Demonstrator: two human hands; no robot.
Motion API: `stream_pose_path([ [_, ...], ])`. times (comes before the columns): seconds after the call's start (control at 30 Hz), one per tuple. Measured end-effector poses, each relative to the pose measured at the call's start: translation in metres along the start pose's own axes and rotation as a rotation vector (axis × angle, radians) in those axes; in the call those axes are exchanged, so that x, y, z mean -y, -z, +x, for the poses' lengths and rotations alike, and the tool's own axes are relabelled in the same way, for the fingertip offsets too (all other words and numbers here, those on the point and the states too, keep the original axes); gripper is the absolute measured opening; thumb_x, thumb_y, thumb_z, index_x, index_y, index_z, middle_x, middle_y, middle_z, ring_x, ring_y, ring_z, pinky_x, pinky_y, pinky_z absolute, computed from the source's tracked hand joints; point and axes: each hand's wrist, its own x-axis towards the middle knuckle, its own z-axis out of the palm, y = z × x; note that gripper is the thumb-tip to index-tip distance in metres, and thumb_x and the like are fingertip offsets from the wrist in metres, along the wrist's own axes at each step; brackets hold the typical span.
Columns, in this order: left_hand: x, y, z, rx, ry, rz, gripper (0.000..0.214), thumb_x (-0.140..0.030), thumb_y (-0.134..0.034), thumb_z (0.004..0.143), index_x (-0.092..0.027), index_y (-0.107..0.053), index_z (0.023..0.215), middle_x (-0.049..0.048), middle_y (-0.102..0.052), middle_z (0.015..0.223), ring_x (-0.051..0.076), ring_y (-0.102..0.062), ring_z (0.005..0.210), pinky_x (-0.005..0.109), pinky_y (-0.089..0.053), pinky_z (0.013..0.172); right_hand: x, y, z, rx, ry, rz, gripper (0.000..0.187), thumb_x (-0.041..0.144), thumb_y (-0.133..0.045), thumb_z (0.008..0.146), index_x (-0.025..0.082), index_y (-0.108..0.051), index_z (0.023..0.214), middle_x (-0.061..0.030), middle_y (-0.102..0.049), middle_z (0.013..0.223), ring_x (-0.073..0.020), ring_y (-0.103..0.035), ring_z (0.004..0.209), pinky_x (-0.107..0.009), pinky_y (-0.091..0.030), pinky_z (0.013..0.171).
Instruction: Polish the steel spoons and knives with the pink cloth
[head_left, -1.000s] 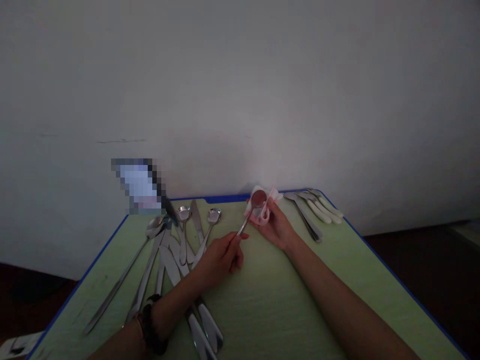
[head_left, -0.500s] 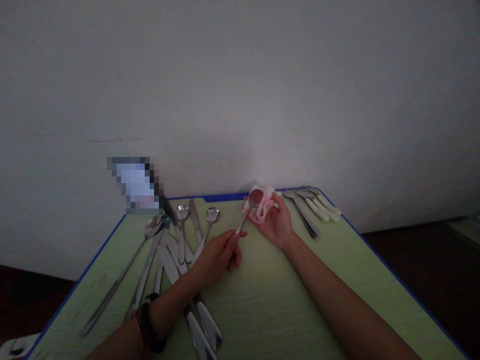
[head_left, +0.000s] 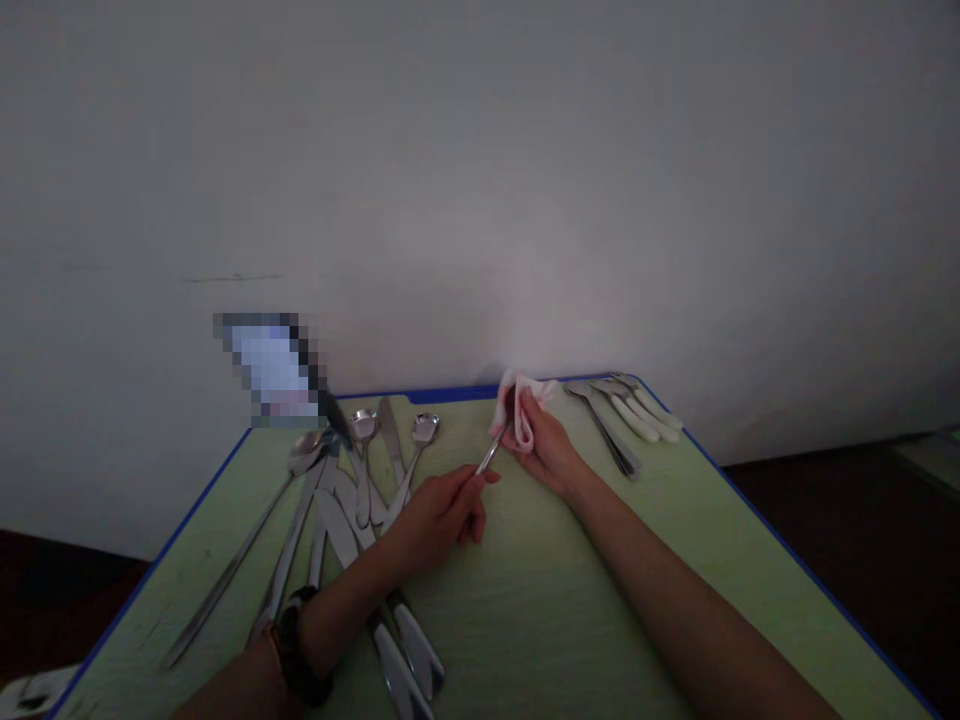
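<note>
My left hand (head_left: 448, 505) is closed around the handle of a metal spoon (head_left: 491, 452), which slants up and away to the right. The spoon's bowl is mostly covered by a pink and white cloth (head_left: 523, 430). My right hand (head_left: 546, 440) grips this cloth, folding it about the bowl with the thumb on the near side. Under and beside my left forearm lie several table knives (head_left: 339, 528) and spoons, among them a square-bowled spoon (head_left: 425, 430) and a long-handled spoon (head_left: 232, 560).
At the right back rest stacked metal spoons (head_left: 607, 430) and several pieces of cutlery with white handles (head_left: 636, 418). A blurred-out phone-like screen (head_left: 274, 370) stands at the left back. The green table (head_left: 555, 600) has a blue edge and meets a grey wall (head_left: 480, 200).
My right hand has folded the cloth over the spoon's bowl, which was open to view before. The right thumb has moved in toward the bowl. My left hand has barely shifted.
</note>
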Motion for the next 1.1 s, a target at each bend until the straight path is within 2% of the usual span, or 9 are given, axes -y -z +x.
stream_pose_path([
  [0.1,0.002,0.0,0.001,-0.012,0.013,-0.07,0.046,-0.044,-0.032,0.092,-0.01,-0.054,0.113,-0.0046,-0.052,0.052,0.009,-0.044,0.044,0.02,-0.035,0.045,0.0,-0.001,-0.001,-0.022,0.028,-0.002,0.031,0.048,-0.067,0.072,0.018,-0.065,0.08,0.0031,-0.066,0.07,-0.0088,-0.057,0.057,-0.023,-0.052,0.057],
  [0.27,0.002,0.0,0.002,-0.04,0.042,-0.177,0.05,-0.048,-0.033,0.091,-0.009,-0.053,0.113,-0.0049,-0.053,0.049,0.009,-0.042,0.039,0.019,-0.033,0.041,0.004,-0.001,-0.002,0.004,0.029,0.052,0.053,0.068,-0.045,0.077,0.019,-0.063,0.081,0.0003,-0.066,0.07,-0.013,-0.06,0.056,-0.027,-0.051,0.052],
  [0.4,0.001,0.0,0.002,-0.034,0.052,-0.174,0.048,-0.048,-0.034,0.09,-0.01,-0.053,0.112,-0.0053,-0.053,0.048,0.008,-0.042,0.039,0.019,-0.033,0.041,0.006,0.001,-0.002,0.028,-0.014,0.09,0.056,0.07,-0.036,0.08,0.02,-0.062,0.081,0.0,-0.066,0.071,-0.0143,-0.06,0.056,-0.027,-0.049,0.049],
  [0.5,0.001,0.0,0.001,-0.018,0.041,-0.137,0.046,-0.046,-0.033,0.091,-0.011,-0.054,0.111,-0.0052,-0.054,0.049,0.008,-0.043,0.04,0.019,-0.034,0.042,0.005,0.0,-0.001,-0.002,-0.019,0.067,0.054,0.069,-0.04,0.078,0.02,-0.061,0.078,0.0004,-0.065,0.069,-0.0124,-0.057,0.053,-0.025,-0.048,0.048],
  [0.63,0.002,0.0,0.0,0.005,0.016,-0.081,0.044,-0.044,-0.032,0.093,-0.011,-0.055,0.11,-0.0046,-0.055,0.05,0.009,-0.043,0.042,0.019,-0.035,0.043,0.0,-0.002,-0.001,-0.066,0.012,-0.054,0.044,0.062,-0.058,0.071,0.018,-0.061,0.075,0.0023,-0.061,0.062,-0.0082,-0.049,0.047,-0.02,-0.041,0.043],
  [0.8,0.001,0.0,0.0,0.022,-0.017,-0.041,0.043,-0.043,-0.032,0.093,-0.011,-0.056,0.109,-0.0038,-0.057,0.051,0.009,-0.044,0.043,0.019,-0.035,0.044,-0.006,-0.005,-0.001,-0.038,0.109,-0.181,0.036,0.053,-0.067,0.068,0.019,-0.059,0.072,0.0069,-0.049,0.048,-0.0067,-0.038,0.039,-0.018,-0.029,0.034],
  [0.93,0.003,0.0,0.001,0.019,0.004,-0.058,0.044,-0.044,-0.032,0.092,-0.012,-0.057,0.109,-0.0029,-0.058,0.052,0.009,-0.045,0.043,0.019,-0.036,0.044,-0.004,-0.005,-0.001,0.008,0.126,-0.134,0.03,0.047,-0.069,0.069,0.019,-0.06,0.075,0.0062,-0.055,0.053,-0.0076,-0.047,0.043,-0.018,-0.038,0.038],
  [1.03,0.004,0.0,0.002,0.001,0.016,-0.103,0.045,-0.046,-0.033,0.092,-0.011,-0.056,0.111,-0.0029,-0.058,0.052,0.009,-0.045,0.042,0.019,-0.035,0.044,0.001,-0.004,-0.002,0.007,0.102,0.005,0.02,0.038,-0.064,0.076,0.019,-0.062,0.083,0.003,-0.066,0.071,-0.0105,-0.059,0.06,-0.022,-0.051,0.053],
  [1.1,0.005,0.0,0.002,-0.021,0.024,-0.141,0.046,-0.046,-0.034,0.091,-0.011,-0.055,0.111,-0.0036,-0.056,0.052,0.009,-0.044,0.041,0.019,-0.034,0.043,0.006,-0.002,-0.004,0.026,0.085,0.101,0.021,0.035,-0.057,0.08,0.019,-0.063,0.09,-0.0005,-0.07,0.086,-0.014,-0.064,0.074,-0.028,-0.055,0.065],
])
